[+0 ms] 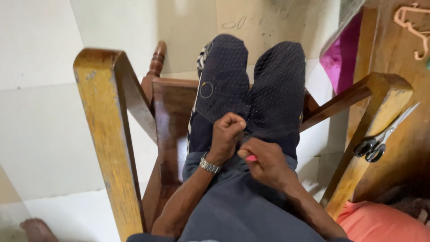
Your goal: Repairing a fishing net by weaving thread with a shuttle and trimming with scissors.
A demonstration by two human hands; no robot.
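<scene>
Nearest the camera, the person's two forearms reach forward over a dark grey garment (pixel 237 210) that covers the lap. An orange cushion (pixel 380 224) shows at the lower right corner, and a bare foot (pixel 36 229) rests on the pale floor at the lower left.

The left hand (pixel 227 133), with a metal wristwatch (pixel 209 166) on its wrist, is curled into a tight fist, fingers together and thumb pressed against them, pinching something too small to make out just above the fabric. The right hand (pixel 267 162) sits just beside it, fingers folded in and closed on a small pink object (pixel 251 157) whose end pokes out between thumb and forefinger; what it is cannot be told. Both hands rest against the dark blue mesh shorts (pixel 251 89), which are draped over the knees with the two legs of the shorts pointing away from the camera. The hands meet at the middle seam, where the two legs join.

On either side stand the wooden arms of a chair (pixel 107 134), yellowish and worn. On the right arm lies a pair of scissors (pixel 380 139) with black handles, blades pointing up and away. Farther off, a turned wooden post (pixel 156 62) rises by the wall, a bright pink sheet (pixel 342 56) hangs at the upper right, and a pale plastic hanger (pixel 414 27) sits in the top corner
</scene>
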